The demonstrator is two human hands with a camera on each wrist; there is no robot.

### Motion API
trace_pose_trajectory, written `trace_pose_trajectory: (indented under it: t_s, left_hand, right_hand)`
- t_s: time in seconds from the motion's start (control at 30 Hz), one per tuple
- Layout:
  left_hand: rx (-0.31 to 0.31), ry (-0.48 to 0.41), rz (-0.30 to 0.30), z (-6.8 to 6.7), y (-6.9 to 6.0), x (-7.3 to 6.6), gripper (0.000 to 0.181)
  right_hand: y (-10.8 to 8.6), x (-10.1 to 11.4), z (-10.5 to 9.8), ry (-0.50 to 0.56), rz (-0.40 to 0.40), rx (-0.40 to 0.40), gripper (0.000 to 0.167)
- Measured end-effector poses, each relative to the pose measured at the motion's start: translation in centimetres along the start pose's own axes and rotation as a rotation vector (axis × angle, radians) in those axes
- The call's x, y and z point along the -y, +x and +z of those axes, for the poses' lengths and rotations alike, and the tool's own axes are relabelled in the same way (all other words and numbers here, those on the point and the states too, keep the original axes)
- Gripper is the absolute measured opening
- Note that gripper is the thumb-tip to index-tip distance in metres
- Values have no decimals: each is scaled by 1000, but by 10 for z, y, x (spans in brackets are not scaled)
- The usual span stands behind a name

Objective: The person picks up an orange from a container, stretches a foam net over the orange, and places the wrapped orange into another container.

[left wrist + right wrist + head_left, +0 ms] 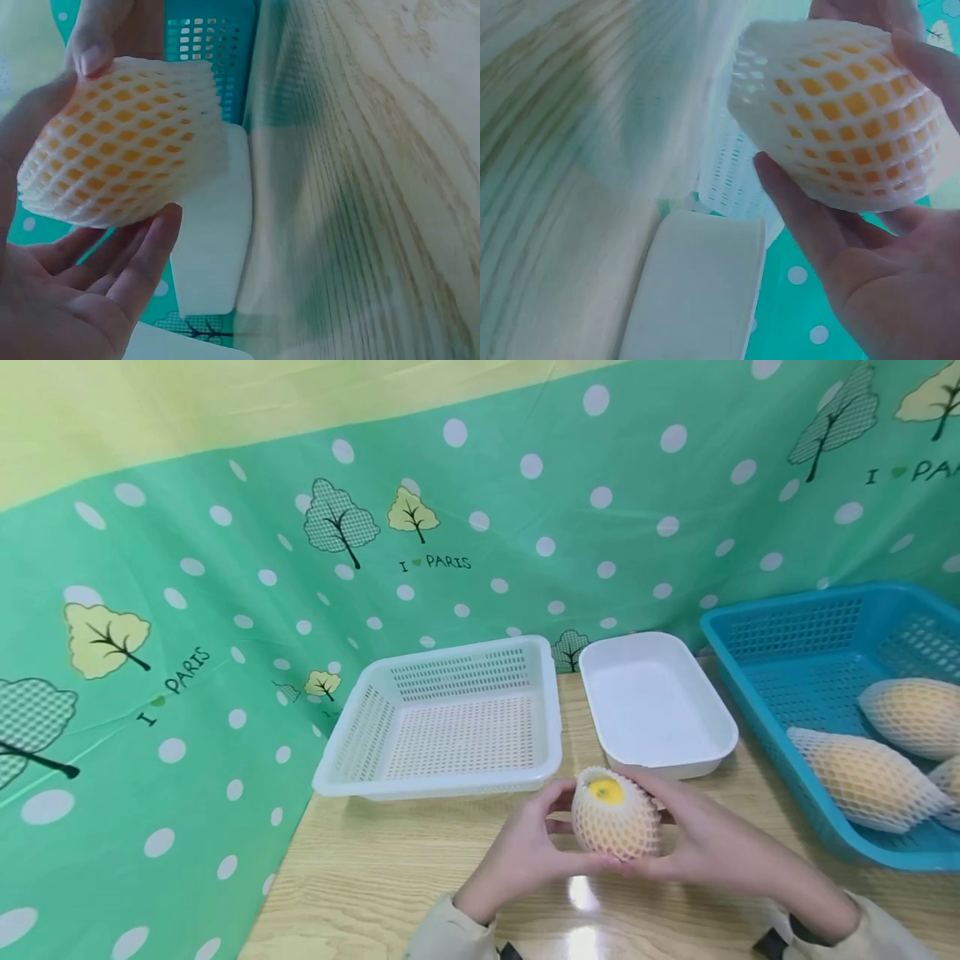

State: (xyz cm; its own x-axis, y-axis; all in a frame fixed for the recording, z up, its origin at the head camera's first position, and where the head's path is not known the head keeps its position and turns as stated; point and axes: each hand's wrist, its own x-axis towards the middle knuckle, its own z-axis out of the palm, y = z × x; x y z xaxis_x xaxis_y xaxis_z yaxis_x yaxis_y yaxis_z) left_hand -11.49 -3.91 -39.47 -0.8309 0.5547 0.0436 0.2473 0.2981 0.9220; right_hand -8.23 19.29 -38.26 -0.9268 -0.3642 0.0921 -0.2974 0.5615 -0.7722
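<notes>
A yellow, mango-like fruit (pixel 617 831) in a white foam net sleeve is held above the wooden table, in front of the white containers. My left hand (pixel 525 852) grips its left side and my right hand (pixel 708 839) its right side, both thumbs along the near side. Bare yellow skin with small dark marks shows through the sleeve's open end, facing up. In the left wrist view, curled left fingers (pixel 142 262) support the netted fruit (pixel 124 150). The right wrist view has the right fingers (pixel 802 214) against the sleeve (pixel 847 124).
A white perforated basket (pixel 551 718) stands at the back left, with a smaller white tray (pixel 656 702) to its right. Several similar netted fruits (pixel 862 777) lie in a blue basket (pixel 757 727) at the right. Behind them hangs a green dotted cloth (pixel 495 543).
</notes>
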Motion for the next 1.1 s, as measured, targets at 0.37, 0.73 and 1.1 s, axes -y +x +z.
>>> trace_pose_trajectory:
  t_s: [0.37,0.73,1.1]
  left_hand:
    - [15,-64,136,-1,-1,-4,76]
    - [-22,-126,146,-1,-1,-8,71]
    - [-40,-155,168,-4,2,-13,68]
  right_hand:
    - [2,3,-6,194,-6,-67,85]
    - [0,5,-11,251,1,-67,81]
    - [2,8,-15,253,-6,-107,79]
